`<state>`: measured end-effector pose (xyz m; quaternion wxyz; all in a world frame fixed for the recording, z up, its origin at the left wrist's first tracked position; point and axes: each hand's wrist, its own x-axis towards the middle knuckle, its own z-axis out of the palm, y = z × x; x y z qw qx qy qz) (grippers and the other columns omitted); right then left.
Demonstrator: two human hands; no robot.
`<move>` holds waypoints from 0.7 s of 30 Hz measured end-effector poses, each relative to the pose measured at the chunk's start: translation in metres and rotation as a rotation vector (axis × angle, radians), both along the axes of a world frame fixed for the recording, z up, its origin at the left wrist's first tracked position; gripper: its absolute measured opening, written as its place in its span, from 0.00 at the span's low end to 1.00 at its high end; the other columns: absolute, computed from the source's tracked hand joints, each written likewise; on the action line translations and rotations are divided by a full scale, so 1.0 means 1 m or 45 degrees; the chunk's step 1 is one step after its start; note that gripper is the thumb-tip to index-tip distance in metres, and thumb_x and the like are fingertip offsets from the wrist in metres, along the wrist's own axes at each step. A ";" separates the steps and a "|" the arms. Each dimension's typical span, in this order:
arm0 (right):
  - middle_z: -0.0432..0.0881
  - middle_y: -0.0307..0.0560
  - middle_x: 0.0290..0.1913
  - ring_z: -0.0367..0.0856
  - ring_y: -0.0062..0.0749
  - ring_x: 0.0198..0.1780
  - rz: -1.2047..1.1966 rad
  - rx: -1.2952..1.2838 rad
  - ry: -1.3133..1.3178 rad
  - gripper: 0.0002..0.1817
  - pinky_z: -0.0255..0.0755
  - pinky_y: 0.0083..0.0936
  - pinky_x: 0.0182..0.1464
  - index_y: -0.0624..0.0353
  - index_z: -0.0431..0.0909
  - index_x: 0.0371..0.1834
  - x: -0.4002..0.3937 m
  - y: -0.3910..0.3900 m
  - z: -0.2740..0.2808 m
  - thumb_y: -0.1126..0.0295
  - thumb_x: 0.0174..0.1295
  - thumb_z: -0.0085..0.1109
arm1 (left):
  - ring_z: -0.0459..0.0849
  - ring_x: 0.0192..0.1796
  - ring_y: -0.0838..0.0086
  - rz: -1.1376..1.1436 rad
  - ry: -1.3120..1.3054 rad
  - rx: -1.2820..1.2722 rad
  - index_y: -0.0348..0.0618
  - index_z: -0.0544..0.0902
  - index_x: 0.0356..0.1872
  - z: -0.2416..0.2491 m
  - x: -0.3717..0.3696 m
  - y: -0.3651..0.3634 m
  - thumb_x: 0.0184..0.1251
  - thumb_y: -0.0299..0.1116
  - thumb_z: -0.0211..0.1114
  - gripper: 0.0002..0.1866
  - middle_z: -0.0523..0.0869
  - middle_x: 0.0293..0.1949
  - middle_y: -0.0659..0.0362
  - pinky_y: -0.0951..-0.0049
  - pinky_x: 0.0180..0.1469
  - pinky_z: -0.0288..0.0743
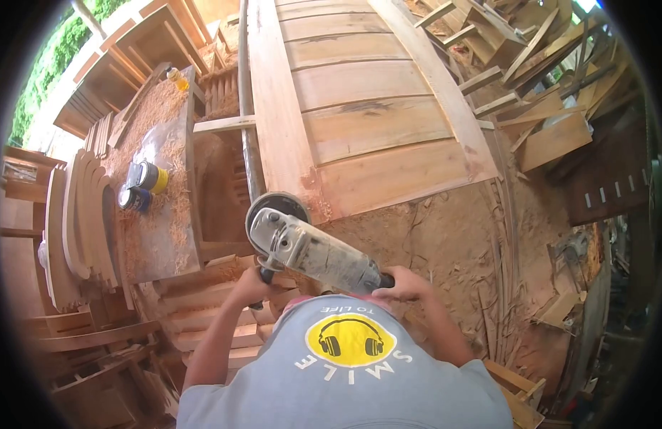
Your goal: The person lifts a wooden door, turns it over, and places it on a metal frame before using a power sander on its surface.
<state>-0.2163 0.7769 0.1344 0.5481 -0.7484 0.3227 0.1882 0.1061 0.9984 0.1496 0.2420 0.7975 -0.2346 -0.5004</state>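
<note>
In front of my chest I hold a dusty, worn angle grinder [324,252] with both hands. My left hand [251,288] is closed round its black side handle [266,273]. My right hand [408,284] wraps the black rear end of the body. The grinder's round disc head [279,211] points forward and left, overlapping the near left corner of a long wooden door [384,168]. Slatted panels fill the door between two side rails, and dark stains mark some of them. Reddish patches and fine dust show at that near corner.
A workbench [159,236] strewn with shavings stands at the left, bearing tins [134,198] and a bottle [177,79]. Curved wooden pieces [77,222] lean beside it. Scrap wood [556,139] is piled at the right. Dusty ground [431,243] lies before me.
</note>
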 end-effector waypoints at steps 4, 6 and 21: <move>0.85 0.60 0.47 0.83 0.42 0.49 -0.172 -0.098 0.105 0.38 0.74 0.33 0.55 0.69 0.77 0.57 0.014 0.027 -0.042 0.45 0.55 0.69 | 0.87 0.35 0.61 -0.038 -0.327 -0.075 0.38 0.84 0.42 -0.013 -0.007 -0.006 0.53 0.36 0.70 0.17 0.88 0.33 0.51 0.65 0.39 0.77; 0.85 0.61 0.47 0.84 0.47 0.50 -0.299 0.016 -0.009 0.40 0.74 0.35 0.55 0.67 0.78 0.55 0.007 0.032 -0.037 0.39 0.53 0.66 | 0.88 0.37 0.58 -0.156 -0.440 -0.163 0.42 0.85 0.44 -0.008 -0.008 -0.011 0.53 0.37 0.70 0.17 0.88 0.33 0.50 0.62 0.39 0.77; 0.86 0.56 0.30 0.86 0.37 0.35 -0.700 -0.430 -0.149 0.39 0.77 0.34 0.40 0.69 0.85 0.36 0.054 -0.186 0.023 0.34 0.52 0.66 | 0.85 0.35 0.47 -0.111 -0.578 -0.291 0.39 0.86 0.32 0.011 0.051 -0.299 0.56 0.48 0.65 0.19 0.85 0.27 0.43 0.55 0.37 0.77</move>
